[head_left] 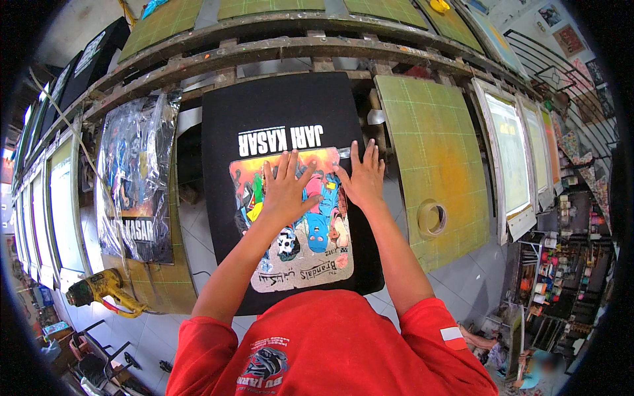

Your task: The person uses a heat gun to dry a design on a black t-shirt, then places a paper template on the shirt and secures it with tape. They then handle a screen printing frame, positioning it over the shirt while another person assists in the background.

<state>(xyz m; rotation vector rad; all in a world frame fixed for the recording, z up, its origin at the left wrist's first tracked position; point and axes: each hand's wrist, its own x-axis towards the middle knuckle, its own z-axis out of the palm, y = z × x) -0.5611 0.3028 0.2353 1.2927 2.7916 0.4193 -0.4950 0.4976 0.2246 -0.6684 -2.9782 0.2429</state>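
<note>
A black T-shirt [277, 99] is stretched over a board in front of me, with white lettering and a colourful cartoon print [318, 236] on it, upside down from where I stand. My left hand [290, 189] lies on the upper middle of the print, palm down and fingers spread. At the print's upper right corner, by the shirt's right edge, is my right hand [363, 177], its fingers stretched out and apart. A short pale strip, perhaps tape [343, 152], shows beside its fingers. Neither hand holds anything that I can see.
To the left, clear plastic [135, 178] covers another printed black piece, with a yellow heat gun [99, 290] below it. A tape roll [432, 218] sits on the green board [429, 145] at right. Framed screens [508, 152] stand beyond; a person [535, 369] is at lower right.
</note>
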